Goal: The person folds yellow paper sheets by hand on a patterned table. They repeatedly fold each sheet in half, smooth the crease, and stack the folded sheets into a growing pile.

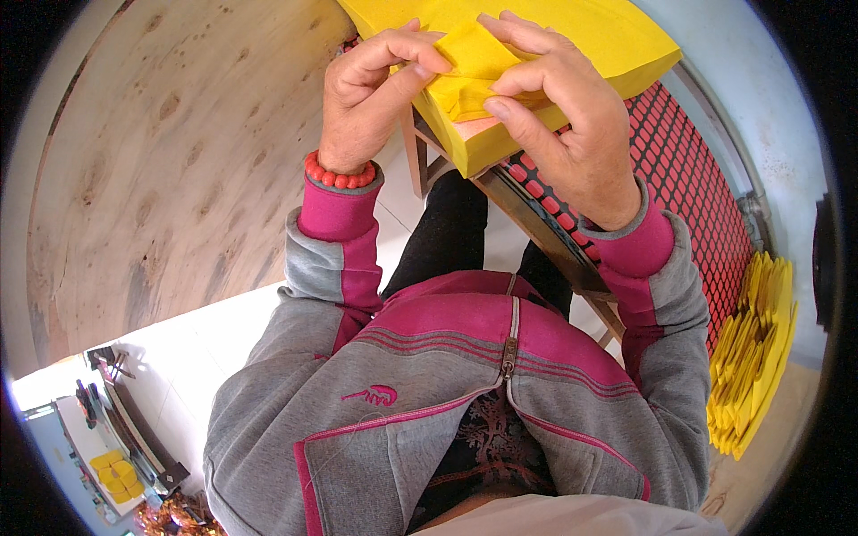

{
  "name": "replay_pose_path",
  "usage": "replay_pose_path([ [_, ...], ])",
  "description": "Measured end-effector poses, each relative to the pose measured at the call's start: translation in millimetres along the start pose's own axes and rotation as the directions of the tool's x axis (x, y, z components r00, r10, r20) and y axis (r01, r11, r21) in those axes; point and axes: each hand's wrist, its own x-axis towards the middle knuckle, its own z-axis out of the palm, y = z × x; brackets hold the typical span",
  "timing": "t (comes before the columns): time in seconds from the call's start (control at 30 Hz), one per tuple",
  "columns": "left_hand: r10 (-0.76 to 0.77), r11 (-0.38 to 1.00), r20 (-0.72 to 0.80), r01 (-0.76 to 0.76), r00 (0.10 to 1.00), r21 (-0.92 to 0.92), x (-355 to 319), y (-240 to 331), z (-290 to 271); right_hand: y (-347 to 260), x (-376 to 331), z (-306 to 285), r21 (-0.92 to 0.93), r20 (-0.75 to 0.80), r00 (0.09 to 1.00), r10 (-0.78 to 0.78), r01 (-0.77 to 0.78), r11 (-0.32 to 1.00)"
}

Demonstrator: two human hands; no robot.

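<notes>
A yellow folded sheet (476, 55), which looks like thin paper, is held up between my two hands near the top of the view. My left hand (371, 98), with a red bead bracelet at the wrist, pinches its left edge between thumb and forefinger. My right hand (576, 121) grips the right side the same way, its other fingers curled behind. Directly under the hands lies a thick block of yellow sheets (626, 45). One corner of that block points toward me.
A wooden bench (509, 210) with a red-and-black patterned cover (666, 152) supports the block. To the left stands a large plywood board (170, 179). Several folded yellow pieces (755, 357) are piled at the right. A table with yellow pieces (116, 475) is at lower left.
</notes>
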Motion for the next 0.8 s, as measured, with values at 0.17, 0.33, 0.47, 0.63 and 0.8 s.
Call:
replay_pose_path([
  [0.17,-0.002,1.000,0.089,0.001,0.996,0.013,1,1,-7,1,-2,2,0.060,-0.014,0.999,0.036,-0.036,0.998],
  [0.33,0.017,1.000,0.112,-0.016,0.994,-0.014,1,3,-9,4,-2,4,0.095,-0.050,0.999,0.013,-0.008,0.995],
  [0.47,0.021,0.996,0.089,-0.028,0.996,0.083,1,1,-6,3,-1,5,0.094,-0.053,0.998,0.034,-0.029,0.995],
  [0.63,-0.035,0.998,0.011,0.035,0.999,0.048,-1,1,-1,-2,-2,2,0.134,-0.115,0.987,0.109,-0.094,0.987],
  [0.8,-0.089,0.994,-0.045,0.086,0.995,-0.069,-1,4,5,4,4,0,0.039,-0.084,0.995,-0.045,0.048,0.998],
])
